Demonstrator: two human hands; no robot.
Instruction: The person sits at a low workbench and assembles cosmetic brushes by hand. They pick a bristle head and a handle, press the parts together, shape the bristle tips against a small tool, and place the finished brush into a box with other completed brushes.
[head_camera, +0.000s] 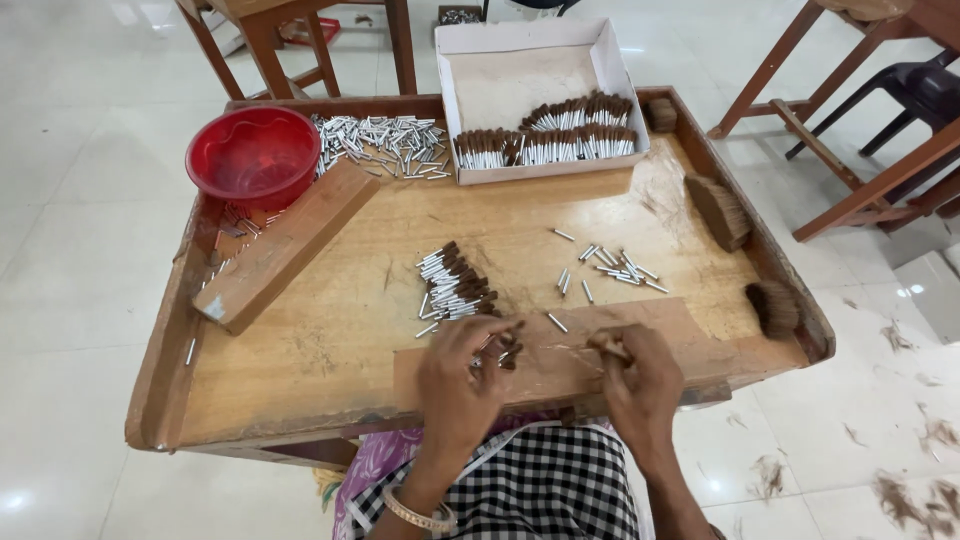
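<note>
Brush tips: we see a small cluster of finished tips (505, 347), silver tube at one end and brown hair at the other, lying on the board right at the fingers of our left hand (462, 375); they sit just beyond and to the right of the knuckles, touching or nearly touching the fingertips.
Direction of those tips: too bunched and small for us to tell the long axis of each one.
Left hand: palm down on the board, fingers curled onto the cluster; whether it actually pinches one we cannot tell.
Right hand (640, 375): clenched, thumb and fingers pinching a small tuft of brown hair (606, 343) that pokes out toward the left hand.
Board (560, 370): a flat brown sheet at the near edge of the table, under both hands.
Pile of tips (455, 285): just beyond the left hand, laid roughly side by side, long axes running left to right, silver ends left, brown ends right.
Loose tubes (610, 268): bare silver tubes scattered beyond the right hand, pointing every which way.
White box (540, 95): at the far edge, rows of finished tips along its near wall.
Red bowl (254, 155): far left corner, with a heap of silver tubes (385, 140) beside it.
Wooden block (285, 245): lying diagonally near the bowl.
Hair bundles (722, 210): brown, along the right rim of the table (300, 350).
</note>
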